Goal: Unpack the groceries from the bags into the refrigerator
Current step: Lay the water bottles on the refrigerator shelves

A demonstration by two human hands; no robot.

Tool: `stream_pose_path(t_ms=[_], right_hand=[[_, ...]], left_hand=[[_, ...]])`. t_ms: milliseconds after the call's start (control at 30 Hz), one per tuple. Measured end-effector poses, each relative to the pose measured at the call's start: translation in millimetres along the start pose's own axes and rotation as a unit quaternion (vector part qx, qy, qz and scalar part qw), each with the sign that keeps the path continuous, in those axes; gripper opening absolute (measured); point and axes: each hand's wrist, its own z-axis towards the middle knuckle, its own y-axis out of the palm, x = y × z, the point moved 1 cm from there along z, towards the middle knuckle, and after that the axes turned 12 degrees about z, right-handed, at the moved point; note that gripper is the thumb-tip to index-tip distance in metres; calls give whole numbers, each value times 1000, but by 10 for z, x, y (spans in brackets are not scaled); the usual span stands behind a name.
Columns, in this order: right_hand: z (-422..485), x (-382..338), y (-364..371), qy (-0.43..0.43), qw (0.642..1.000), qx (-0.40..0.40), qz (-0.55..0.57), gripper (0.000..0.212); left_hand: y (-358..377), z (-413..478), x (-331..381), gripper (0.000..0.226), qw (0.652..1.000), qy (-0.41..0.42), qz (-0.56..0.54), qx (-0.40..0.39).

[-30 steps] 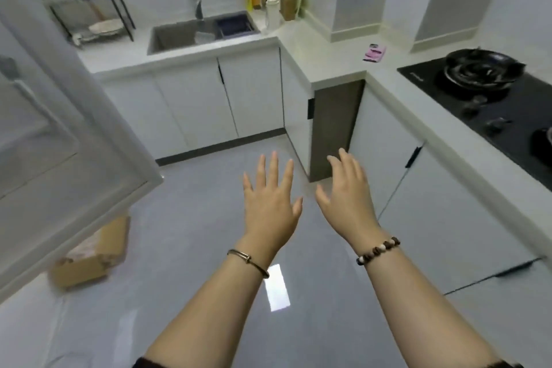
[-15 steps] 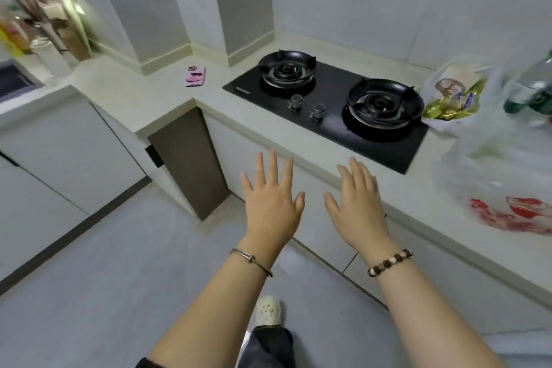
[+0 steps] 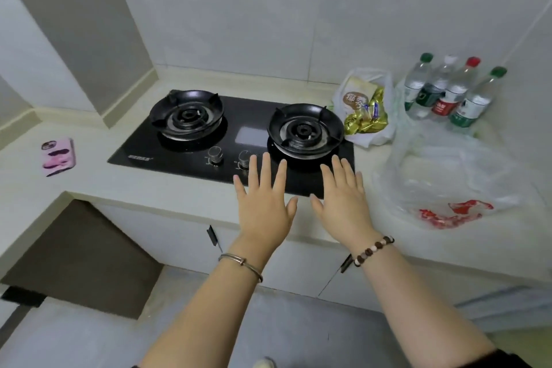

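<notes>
My left hand [image 3: 263,203] and my right hand [image 3: 343,200] are held out flat, fingers spread and empty, over the front edge of the black gas hob [image 3: 233,140]. To the right on the counter lies a crumpled clear plastic bag with red print [image 3: 448,188]. Behind it a small white bag [image 3: 366,107] holds a bread packet and gold-wrapped snacks. Several water bottles [image 3: 448,92] with green, white and red caps stand at the back right corner. The refrigerator is out of view.
The hob has two black burners [image 3: 304,128] and two knobs [image 3: 215,155]. A pink phone [image 3: 58,155] lies on the pale counter [image 3: 125,188] at the left. White cabinet doors [image 3: 185,236] and a dark recess [image 3: 74,257] sit under the counter, above grey floor.
The view has swung right from the sink and the open refrigerator door to the hob, bringing the bags and bottles into view. Both hands stay open and empty and now reach over the counter edge.
</notes>
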Motion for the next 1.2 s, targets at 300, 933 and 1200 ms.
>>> stream_pose_path(t_ms=[300, 933, 1200], right_hand=[[298, 676, -291, 87, 995, 35, -34, 65], [1547, 3251, -1377, 112, 989, 72, -63, 70], [2422, 4112, -1790, 140, 984, 85, -68, 68]], left_hand=[[118, 726, 652, 72, 994, 103, -14, 25], [64, 2690, 2999, 70, 989, 144, -24, 7], [88, 3669, 3541, 71, 989, 143, -12, -23]])
